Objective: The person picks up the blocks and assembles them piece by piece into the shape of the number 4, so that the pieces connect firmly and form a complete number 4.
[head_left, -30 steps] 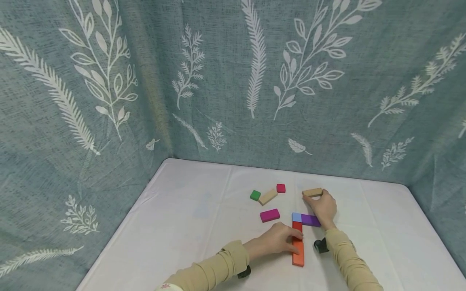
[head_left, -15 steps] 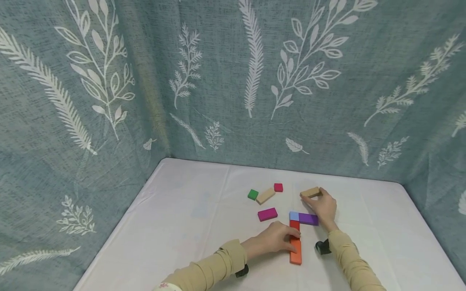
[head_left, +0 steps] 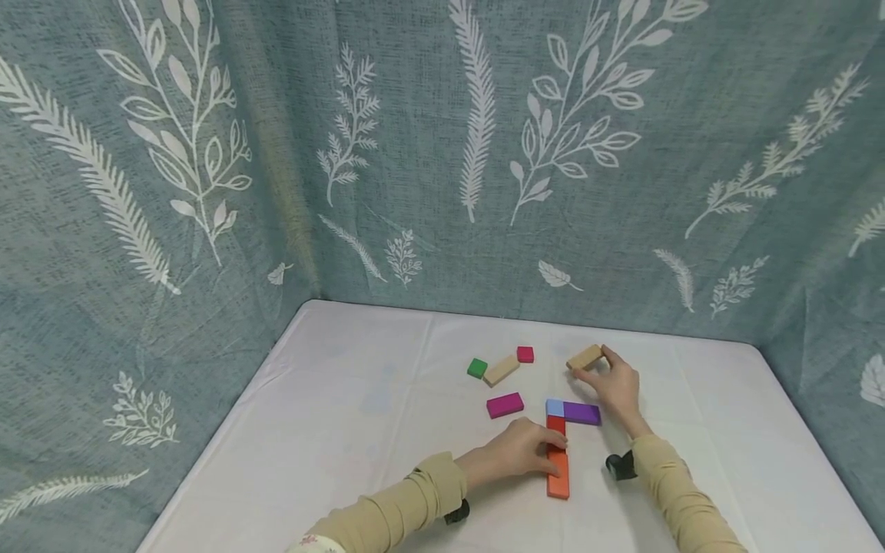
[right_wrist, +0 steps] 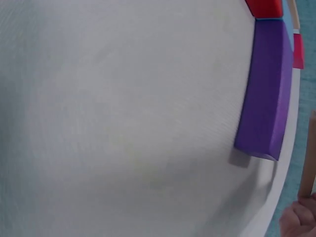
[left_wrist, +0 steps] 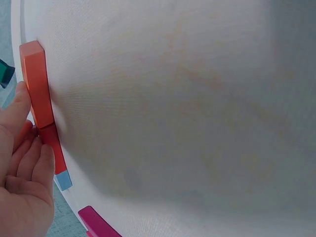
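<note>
My right hand pinches a plain wooden block between thumb and fingers, beyond the purple block. In the right wrist view that wooden block shows at the right edge, with only some fingertips in sight. My left hand rests over a row of blocks, fingers on the red block and thumb at the orange block. A light blue block sits at the row's far end, with the purple one joining it at a right angle. The left wrist view shows the left fingers loosely bent against the red block.
Left of the row lies a magenta block. Farther back are a green block, a second plain wooden block and a pinkish-red block. A white cloth covers the table; a patterned teal curtain hangs behind.
The wooden block in my right hand has turned, its right end swinging away from me. My left hand has stayed on the row. The whole head view has shifted slightly.
</note>
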{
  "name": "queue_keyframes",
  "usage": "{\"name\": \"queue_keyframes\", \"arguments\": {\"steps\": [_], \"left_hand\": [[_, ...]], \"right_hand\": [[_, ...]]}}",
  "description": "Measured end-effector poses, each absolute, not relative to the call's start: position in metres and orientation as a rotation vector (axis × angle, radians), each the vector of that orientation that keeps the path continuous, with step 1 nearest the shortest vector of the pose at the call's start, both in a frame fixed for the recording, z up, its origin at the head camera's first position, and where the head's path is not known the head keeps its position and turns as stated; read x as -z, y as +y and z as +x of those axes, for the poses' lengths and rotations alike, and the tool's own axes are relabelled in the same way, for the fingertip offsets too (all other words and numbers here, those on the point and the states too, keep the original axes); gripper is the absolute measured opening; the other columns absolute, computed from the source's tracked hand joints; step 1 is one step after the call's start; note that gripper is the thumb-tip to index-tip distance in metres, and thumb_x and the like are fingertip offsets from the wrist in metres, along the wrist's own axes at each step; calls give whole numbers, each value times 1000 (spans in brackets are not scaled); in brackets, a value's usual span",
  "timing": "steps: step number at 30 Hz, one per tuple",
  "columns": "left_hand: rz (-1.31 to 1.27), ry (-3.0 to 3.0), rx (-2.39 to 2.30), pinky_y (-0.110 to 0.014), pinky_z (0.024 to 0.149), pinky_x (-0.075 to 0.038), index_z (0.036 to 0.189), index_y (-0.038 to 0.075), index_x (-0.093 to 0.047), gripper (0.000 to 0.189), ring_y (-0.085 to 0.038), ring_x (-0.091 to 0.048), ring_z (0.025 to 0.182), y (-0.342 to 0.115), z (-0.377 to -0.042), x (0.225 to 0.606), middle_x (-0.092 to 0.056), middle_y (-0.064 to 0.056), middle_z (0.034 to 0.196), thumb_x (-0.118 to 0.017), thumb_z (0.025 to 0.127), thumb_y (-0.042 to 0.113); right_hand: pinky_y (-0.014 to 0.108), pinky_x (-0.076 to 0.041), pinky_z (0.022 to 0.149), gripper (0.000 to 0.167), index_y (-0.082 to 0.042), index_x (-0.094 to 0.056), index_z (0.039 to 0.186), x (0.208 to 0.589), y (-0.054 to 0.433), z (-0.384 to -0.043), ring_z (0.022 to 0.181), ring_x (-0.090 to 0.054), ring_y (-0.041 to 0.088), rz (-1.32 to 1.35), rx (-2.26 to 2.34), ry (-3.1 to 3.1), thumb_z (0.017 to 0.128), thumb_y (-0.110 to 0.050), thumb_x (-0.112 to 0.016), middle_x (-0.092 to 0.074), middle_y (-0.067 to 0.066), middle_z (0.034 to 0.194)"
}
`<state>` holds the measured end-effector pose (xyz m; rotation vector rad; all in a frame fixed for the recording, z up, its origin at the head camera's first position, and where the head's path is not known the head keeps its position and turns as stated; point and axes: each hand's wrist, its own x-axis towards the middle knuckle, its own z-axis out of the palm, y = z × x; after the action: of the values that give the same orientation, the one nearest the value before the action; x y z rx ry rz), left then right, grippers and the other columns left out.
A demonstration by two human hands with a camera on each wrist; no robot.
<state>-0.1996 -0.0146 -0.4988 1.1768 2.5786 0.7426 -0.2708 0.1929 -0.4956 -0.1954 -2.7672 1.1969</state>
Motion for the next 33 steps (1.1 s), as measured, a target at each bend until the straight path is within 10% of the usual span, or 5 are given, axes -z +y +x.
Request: {"name": "queue_keyframes", "arguments": {"steps": [33], "left_hand": [[1122, 2575, -766, -14, 86, -44, 115, 15, -69, 38, -2, -61, 99, -13, -198, 497, -70, 7, 112, -77, 79, 26]], "right_hand": [[43, -38, 106, 77, 3, -38, 142, 466, 207, -278, 134, -39, 39, 419, -1377, -2827, 79, -20, -77, -39, 25, 146]]}}
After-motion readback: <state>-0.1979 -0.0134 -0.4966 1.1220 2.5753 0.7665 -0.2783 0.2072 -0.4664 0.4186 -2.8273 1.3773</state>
